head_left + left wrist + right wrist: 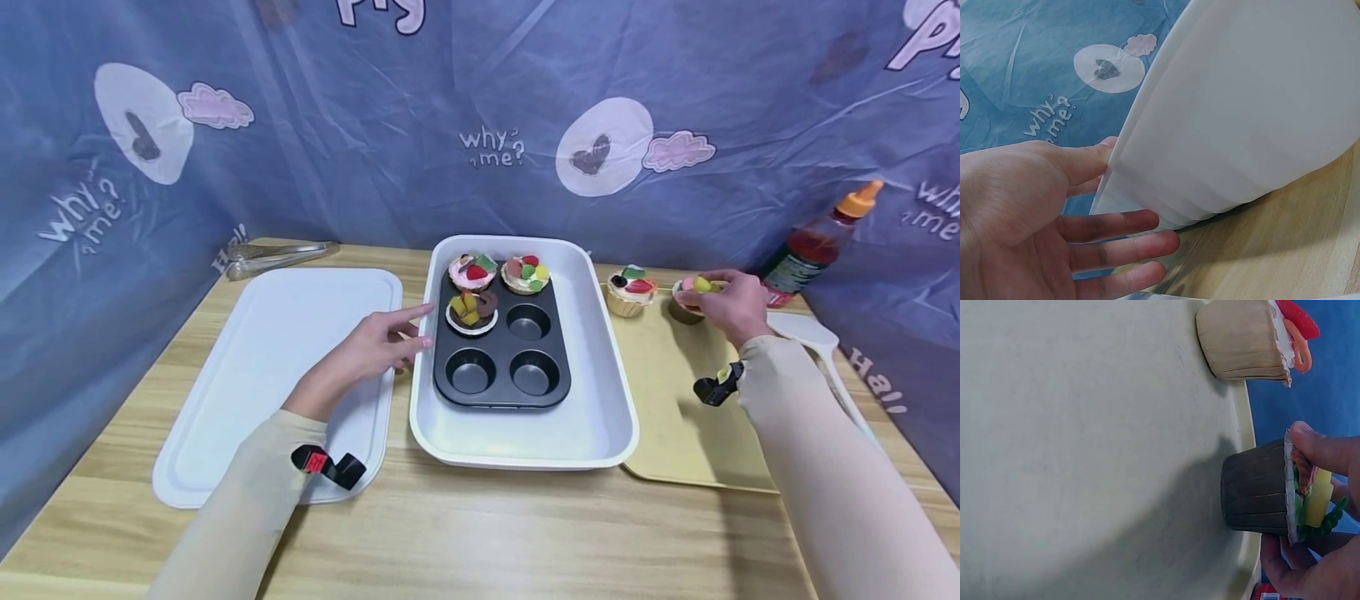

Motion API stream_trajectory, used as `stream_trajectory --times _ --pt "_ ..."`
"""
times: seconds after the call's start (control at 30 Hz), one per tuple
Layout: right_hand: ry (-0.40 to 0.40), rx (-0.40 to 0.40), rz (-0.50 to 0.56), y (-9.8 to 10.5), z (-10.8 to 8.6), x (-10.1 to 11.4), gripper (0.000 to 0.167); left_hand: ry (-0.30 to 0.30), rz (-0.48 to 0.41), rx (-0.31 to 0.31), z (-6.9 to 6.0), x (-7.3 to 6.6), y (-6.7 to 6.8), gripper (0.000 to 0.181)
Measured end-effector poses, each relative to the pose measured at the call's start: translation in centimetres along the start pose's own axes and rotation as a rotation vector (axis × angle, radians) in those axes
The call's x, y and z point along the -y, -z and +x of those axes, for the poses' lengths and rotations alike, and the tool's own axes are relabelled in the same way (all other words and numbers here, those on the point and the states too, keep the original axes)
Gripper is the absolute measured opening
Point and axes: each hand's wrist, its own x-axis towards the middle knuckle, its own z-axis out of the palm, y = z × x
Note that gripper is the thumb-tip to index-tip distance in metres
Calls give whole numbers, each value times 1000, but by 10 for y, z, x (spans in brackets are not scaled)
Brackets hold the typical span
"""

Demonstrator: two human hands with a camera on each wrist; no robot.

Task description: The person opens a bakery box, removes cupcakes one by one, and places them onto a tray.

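Note:
My right hand grips a cupcake in a dark brown paper cup by its upper edge, thumb on one side and fingers on the other. Yellow and green pieces top it. Beside it on the yellow tray stands a cupcake in a tan cup. My left hand touches the left rim of a deep white tray, its fingers fairly straight. Inside that tray lies a dark muffin pan. Three cupcakes fill its two back cups and the middle left one; the other cups hold nothing.
A flat white tray lies on the left, with metal tongs behind it. At the far right are a sauce bottle with an orange cap and a white long-handled utensil. A blue printed cloth hangs behind the table.

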Motion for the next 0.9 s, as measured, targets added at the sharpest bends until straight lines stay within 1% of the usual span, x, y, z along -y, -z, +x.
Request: stream_trajectory --times 0.13,0.33,0.43,0.53,0.77,0.9 --pt "10 13 -15 1 1 2 67 1 -1 0 1 1 0 57" --pt "64 24 -52 3 0 2 67 13 0 6 1 1 0 58" --pt "78 28 -63 4 0 3 68 10 2 5 0 1 0 58" --pt "80 42 -67 6 0 4 71 6 3 4 0 0 0 58" --pt "77 110 -81 12 -1 4 78 14 0 7 -1 -1 0 58" --pt "62 119 -64 17 -4 8 79 10 -3 8 -1 -1 -1 58"
